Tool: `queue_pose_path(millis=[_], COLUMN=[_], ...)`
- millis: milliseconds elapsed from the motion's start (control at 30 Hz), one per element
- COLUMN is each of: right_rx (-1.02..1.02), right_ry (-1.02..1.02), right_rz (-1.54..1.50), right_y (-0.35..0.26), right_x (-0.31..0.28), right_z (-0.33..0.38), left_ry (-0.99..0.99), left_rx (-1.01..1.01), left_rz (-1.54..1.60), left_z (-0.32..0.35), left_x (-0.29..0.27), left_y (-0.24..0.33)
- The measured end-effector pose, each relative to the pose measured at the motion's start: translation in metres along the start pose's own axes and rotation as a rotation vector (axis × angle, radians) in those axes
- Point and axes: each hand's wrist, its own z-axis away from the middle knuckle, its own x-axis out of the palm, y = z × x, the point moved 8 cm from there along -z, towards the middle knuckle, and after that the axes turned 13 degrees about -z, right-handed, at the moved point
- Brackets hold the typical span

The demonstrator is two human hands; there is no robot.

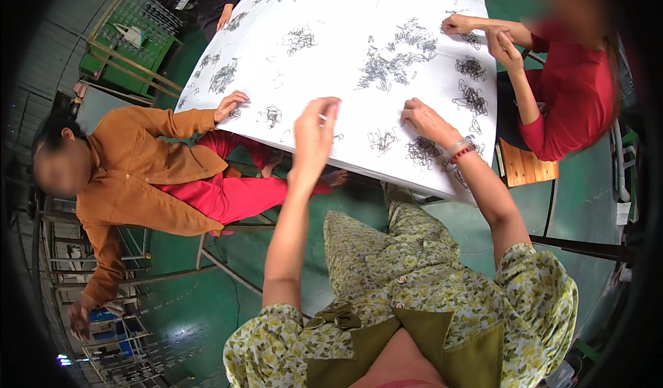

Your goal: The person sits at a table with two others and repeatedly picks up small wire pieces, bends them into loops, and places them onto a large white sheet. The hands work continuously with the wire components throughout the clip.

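My left hand is raised over the near edge of the white table, slightly blurred, its fingers bent in toward the thumb. Whatever they may hold is too small to make out. Farther right, my right hand hovers low over the tabletop with curled fingertips pinched together, their contents hidden. Beside it are a loose cluster of thin dark bent wire pieces and a denser pile of dark wire loops. Beyond both hands lies a wide scatter of short dark wire pieces.
At the left, a person in a brown jacket reaches to a small wire pile. A person in a red top works at the right edge, by more piles. Another person stands far left. A wooden stool is at right.
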Motion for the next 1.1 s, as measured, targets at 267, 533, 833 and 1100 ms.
queue_pose_path(millis=[267, 533, 833, 1100], right_rx=[0.478, 0.577, 0.72, 0.683], right_ry=[0.415, 0.668, 0.739, 0.104], right_rz=[-0.825, -1.583, -2.053, -1.209], right_y=[-0.004, 0.007, 0.02, 0.03], right_x=[-0.042, -0.032, 0.007, 0.005], right_z=[0.02, 0.026, 0.029, -0.011], left_ry=[-0.221, -0.207, -0.271, -0.291], left_rx=[0.136, 0.035, -0.282, -0.232], left_rz=[-0.471, -0.348, 0.324, 0.321], left_z=[-0.025, -0.018, 0.029, 0.025], left_x=[0.143, 0.136, 0.091, 0.07], left_y=[-0.061, -0.066, -0.06, -0.04])
